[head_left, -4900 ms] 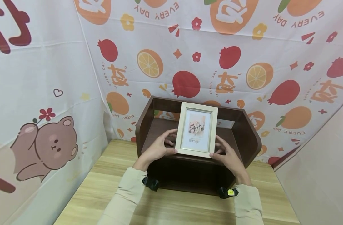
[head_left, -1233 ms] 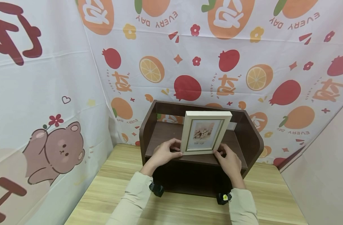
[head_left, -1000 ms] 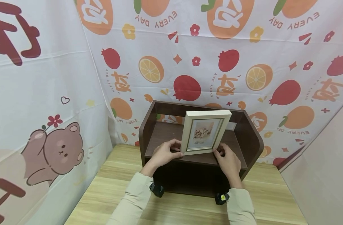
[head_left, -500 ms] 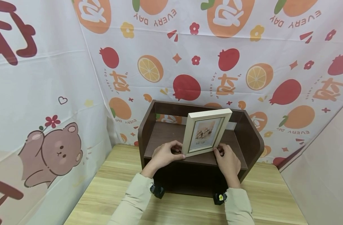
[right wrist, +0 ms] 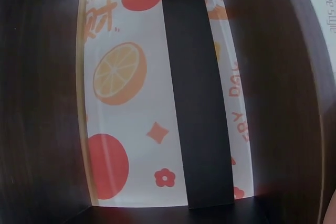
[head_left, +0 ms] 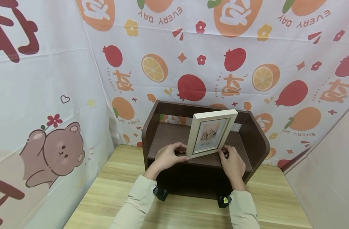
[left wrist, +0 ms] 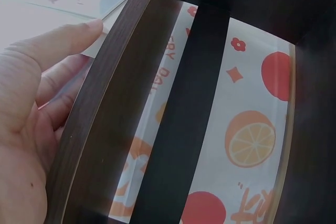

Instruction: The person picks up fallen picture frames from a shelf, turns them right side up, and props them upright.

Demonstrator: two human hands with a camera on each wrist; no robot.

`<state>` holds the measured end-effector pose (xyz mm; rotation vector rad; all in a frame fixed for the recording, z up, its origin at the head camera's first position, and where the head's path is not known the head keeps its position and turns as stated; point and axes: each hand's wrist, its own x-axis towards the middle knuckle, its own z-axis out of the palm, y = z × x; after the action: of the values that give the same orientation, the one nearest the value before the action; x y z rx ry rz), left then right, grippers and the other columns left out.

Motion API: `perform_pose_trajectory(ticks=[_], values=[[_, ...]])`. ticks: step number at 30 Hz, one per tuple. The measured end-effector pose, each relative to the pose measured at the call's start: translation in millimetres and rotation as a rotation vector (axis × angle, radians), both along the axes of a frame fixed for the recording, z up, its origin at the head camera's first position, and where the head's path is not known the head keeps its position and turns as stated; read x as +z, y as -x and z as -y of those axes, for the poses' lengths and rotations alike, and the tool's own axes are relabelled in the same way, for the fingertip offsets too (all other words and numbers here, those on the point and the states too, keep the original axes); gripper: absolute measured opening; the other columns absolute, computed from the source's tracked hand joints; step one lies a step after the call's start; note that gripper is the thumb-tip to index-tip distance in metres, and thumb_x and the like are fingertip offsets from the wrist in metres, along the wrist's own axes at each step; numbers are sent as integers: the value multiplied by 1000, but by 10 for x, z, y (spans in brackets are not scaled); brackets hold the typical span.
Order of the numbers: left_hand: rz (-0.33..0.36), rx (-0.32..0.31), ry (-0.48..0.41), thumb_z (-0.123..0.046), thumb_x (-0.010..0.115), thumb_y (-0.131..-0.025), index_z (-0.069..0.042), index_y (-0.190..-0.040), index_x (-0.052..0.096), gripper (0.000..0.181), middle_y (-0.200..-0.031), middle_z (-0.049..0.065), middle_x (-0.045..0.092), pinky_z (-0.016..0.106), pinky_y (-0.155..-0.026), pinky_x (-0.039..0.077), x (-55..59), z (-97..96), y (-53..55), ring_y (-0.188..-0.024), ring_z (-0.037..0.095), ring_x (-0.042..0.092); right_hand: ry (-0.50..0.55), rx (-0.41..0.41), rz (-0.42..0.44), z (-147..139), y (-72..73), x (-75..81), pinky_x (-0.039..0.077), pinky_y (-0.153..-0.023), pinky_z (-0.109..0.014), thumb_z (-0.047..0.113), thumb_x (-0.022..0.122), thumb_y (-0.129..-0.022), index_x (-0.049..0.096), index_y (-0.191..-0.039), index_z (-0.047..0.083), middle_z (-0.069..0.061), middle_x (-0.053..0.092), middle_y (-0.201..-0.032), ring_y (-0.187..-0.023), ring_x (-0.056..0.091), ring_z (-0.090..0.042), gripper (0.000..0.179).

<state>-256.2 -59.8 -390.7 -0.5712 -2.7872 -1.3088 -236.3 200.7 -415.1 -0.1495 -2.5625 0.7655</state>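
A cream picture frame (head_left: 196, 133) with a flower print stands on the upper board of a dark brown two-tier shelf (head_left: 166, 135), its face turned a little toward the right. My left hand (head_left: 169, 156) pinches its lower left corner between thumb and fingers. At the lower right corner, my right hand (head_left: 233, 163) grips the frame, its fingers partly hidden behind it. The left wrist view shows the left thumb (left wrist: 63, 40) against the frame's corner beyond the shelf board. Only a strip of the picture frame (right wrist: 324, 3) shows in the right wrist view.
The shelf stands on a light wood table (head_left: 111, 187) near the back wall, with a dark lower compartment (head_left: 193, 181) under the upper board. Its raised side panels (head_left: 256, 143) flank the frame. A fruit-print cloth (head_left: 174, 41) hangs behind, and a bear-print cloth (head_left: 57, 152) hangs at left.
Since the earliest frame, the picture frame has been tipped more upright and moved right. Over the last second it turned slightly, its left side nearer me. Both hands keep holding its lower corners.
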Motion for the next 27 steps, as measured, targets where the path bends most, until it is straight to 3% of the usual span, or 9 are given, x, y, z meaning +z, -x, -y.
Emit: perform_pose_trajectory(ticks=[7,14,20,27], values=[[-5,-4,-11,-40,77,-80,-32,-112,66,35,-104,-12,67,40,-88,47,-8,20,7,-98,9,62,61,66,68,-6,-76,62,46,-71,-38,40,59,-95,53,-135,15,-3,65,-112,-95,62,-20,47],[-24,-12,-23,-39,75,-82,-28,-117,65,37,-108,-9,68,41,-87,47,-15,5,-26,-101,12,63,294,192,131,-62,-147,192,46,-86,-46,35,56,-98,29,-149,11,-15,55,-126,-110,56,-29,63],[-96,38,-3,-36,76,-82,-27,-122,62,43,-108,-9,69,43,-89,46,-56,-60,-79,-101,12,65,345,228,82,-72,-248,339,44,-95,-51,31,59,-97,28,-150,9,-19,50,-131,-118,52,-35,65],[-133,86,-21,-31,76,-83,-28,-128,58,49,-108,-6,71,45,-84,47,-80,-100,-108,-98,13,68,287,278,-61,44,-388,790,45,-93,-49,29,62,-95,32,-148,7,-19,49,-128,-114,53,-34,64]])
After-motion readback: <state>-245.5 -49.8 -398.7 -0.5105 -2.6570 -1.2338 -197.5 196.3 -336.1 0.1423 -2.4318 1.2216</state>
